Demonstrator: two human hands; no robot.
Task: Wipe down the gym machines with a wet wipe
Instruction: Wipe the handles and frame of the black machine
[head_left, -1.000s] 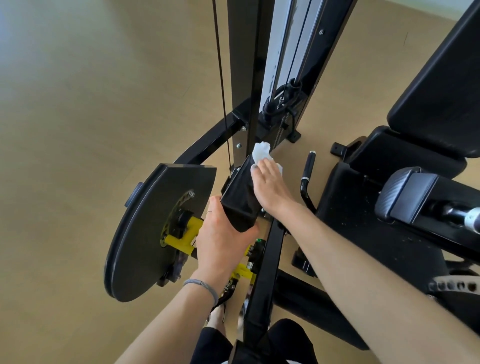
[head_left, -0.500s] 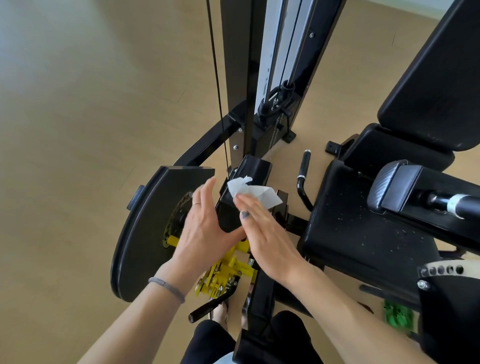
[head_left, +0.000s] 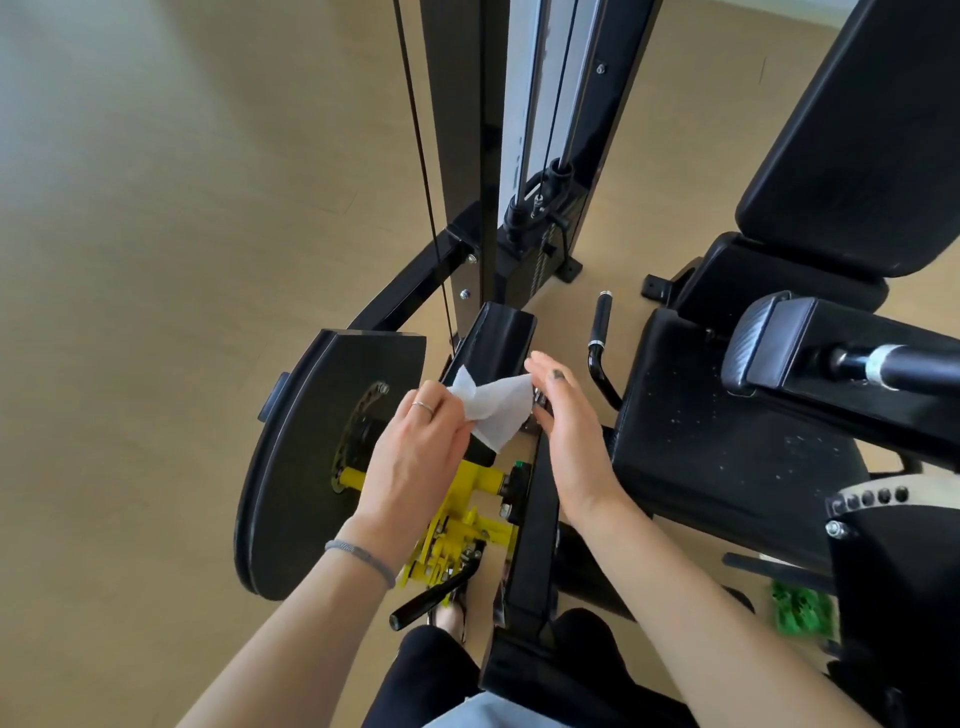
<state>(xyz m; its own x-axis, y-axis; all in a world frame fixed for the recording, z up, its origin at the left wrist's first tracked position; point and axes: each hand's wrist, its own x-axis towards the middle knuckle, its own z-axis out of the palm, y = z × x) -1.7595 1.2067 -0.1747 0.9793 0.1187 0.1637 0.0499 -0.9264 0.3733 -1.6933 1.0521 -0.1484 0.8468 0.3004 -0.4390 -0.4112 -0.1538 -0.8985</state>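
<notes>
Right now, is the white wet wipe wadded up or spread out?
Mostly spread out: the white wet wipe hangs as a loose sheet, pinched by the left hand.

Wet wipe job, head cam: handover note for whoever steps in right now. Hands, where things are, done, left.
Left hand: pinches the white wet wipe at its left edge.
Right hand: fingers straight, fingertips at the wipe's right edge; a grip there can't be confirmed.
The wipe is spread between both hands, held just over the near end of the black box-shaped frame part, not pressed on it.
Done: can't be judged from this frame; nothing shows visibly wet.
Left, likely: the black disc, the yellow adjuster, the seat pad with pale specks on it, the backrest.
</notes>
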